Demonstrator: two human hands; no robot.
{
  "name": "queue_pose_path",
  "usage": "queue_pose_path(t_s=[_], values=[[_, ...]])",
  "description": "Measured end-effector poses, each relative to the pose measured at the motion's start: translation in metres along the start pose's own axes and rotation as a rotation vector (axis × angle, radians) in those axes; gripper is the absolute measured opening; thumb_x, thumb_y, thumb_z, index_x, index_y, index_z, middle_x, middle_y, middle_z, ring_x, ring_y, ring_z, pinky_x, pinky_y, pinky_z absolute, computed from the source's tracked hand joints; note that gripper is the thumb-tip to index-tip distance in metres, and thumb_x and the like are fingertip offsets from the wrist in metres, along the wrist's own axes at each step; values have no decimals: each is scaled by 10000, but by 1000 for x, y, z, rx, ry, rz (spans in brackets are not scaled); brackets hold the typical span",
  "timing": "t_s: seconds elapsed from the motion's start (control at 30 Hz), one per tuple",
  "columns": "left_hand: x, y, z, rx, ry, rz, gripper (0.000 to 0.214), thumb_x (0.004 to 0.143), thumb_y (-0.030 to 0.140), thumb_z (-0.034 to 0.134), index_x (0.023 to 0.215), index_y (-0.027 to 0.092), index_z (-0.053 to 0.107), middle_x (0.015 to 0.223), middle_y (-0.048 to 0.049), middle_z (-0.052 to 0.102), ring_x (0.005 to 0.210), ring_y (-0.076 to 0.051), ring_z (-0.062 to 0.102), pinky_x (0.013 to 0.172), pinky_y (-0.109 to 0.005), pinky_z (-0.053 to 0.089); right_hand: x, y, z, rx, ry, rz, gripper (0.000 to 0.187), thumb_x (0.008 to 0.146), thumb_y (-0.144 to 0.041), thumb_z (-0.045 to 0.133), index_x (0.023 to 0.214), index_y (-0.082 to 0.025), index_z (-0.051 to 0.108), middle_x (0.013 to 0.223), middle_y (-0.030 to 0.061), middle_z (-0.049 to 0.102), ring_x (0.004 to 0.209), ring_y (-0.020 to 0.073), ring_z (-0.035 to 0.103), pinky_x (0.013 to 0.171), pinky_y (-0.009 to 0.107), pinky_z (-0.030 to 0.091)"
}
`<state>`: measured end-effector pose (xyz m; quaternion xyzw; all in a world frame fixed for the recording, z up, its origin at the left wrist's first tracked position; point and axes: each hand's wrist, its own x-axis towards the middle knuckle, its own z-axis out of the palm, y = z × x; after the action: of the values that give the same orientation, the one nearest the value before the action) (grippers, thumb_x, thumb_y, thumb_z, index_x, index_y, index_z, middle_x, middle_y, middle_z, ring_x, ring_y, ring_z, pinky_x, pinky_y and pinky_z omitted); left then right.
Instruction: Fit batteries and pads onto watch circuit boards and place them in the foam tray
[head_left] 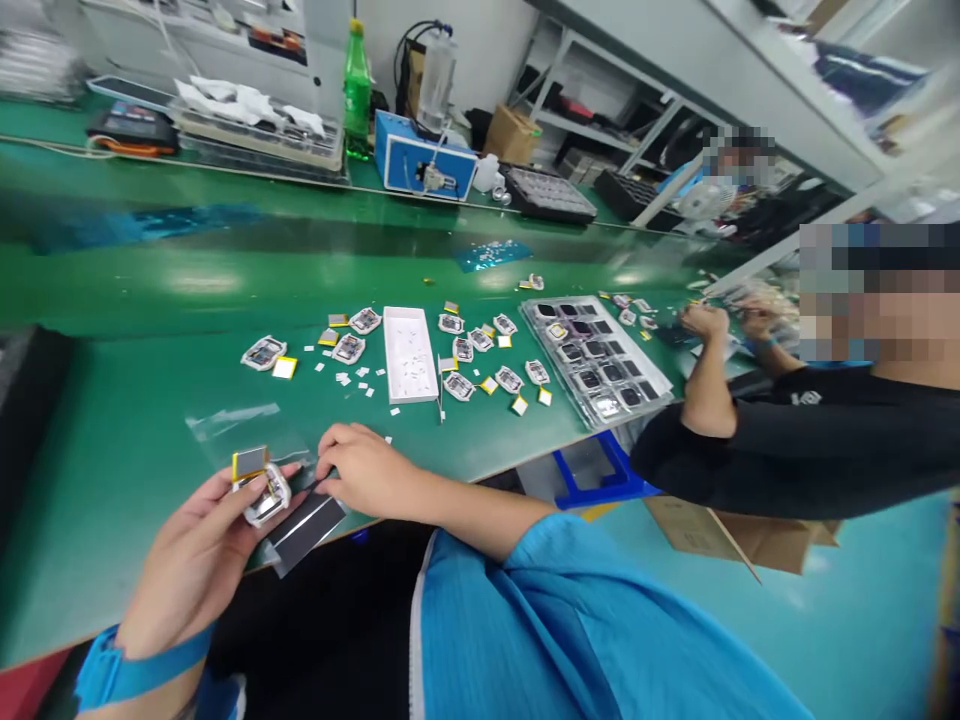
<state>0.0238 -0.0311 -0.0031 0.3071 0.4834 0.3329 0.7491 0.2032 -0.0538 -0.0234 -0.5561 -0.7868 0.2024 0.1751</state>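
Observation:
My left hand (pixel 196 548) is closed around a small white-framed part (pixel 264 495) with a yellow-edged battery cell (pixel 250 462) attached, held just above the front edge of the green bench (pixel 112 440). My right hand (pixel 365 467) rests on the bench beside it, fingers curled and pinching at a dark strip (pixel 306 525) that lies by the edge. What the fingertips grip is too small to name. A clear plastic bag (pixel 232 420) lies just behind both hands.
Several white-framed parts (pixel 264 352) and yellow cells lie scattered around a white tray (pixel 409 352). A clear tray of dark parts (pixel 592 360) sits to the right. A co-worker's arm (pixel 705 385) leans on the bench's right end. A blue machine (pixel 422 165) and green bottle (pixel 357 90) stand behind.

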Motion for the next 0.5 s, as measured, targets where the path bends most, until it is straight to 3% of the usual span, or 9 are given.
queue_pose_path(t_s=[0.2,0.3,0.37,0.43,0.5], values=[[1,1,1,-8,29,-2,284,647,317,854,868,219,705,973,-46,752,1088,-280,663,766,-318,645,-6,9,5,-135,0,-141,188,978,-205,520,889,-132,668,1081,100,632,1017,184,539,947,294,434],[-2,1,5,-25,13,19,353,634,295,861,930,193,697,981,-56,758,963,-245,701,749,-314,628,-26,9,5,-105,138,-298,190,993,-212,482,914,-170,649,1085,88,653,1054,194,553,941,322,451],[-4,0,9,-34,21,42,384,621,283,867,941,164,690,936,-67,763,851,-205,711,720,-282,607,-36,7,-1,15,317,-376,165,976,-218,506,895,-199,649,1035,79,685,1042,196,589,939,359,465],[-6,0,13,-39,39,84,379,619,284,867,919,144,684,869,-71,764,753,-175,707,680,-253,583,-37,2,-12,220,460,-353,108,924,-220,577,842,-226,648,982,67,713,975,197,634,906,391,494],[-8,0,17,-44,46,118,375,615,300,869,898,140,682,812,-67,760,693,-168,699,644,-251,569,-30,-4,-24,477,464,-250,86,861,-223,639,775,-232,636,906,57,732,869,191,671,839,393,530]])
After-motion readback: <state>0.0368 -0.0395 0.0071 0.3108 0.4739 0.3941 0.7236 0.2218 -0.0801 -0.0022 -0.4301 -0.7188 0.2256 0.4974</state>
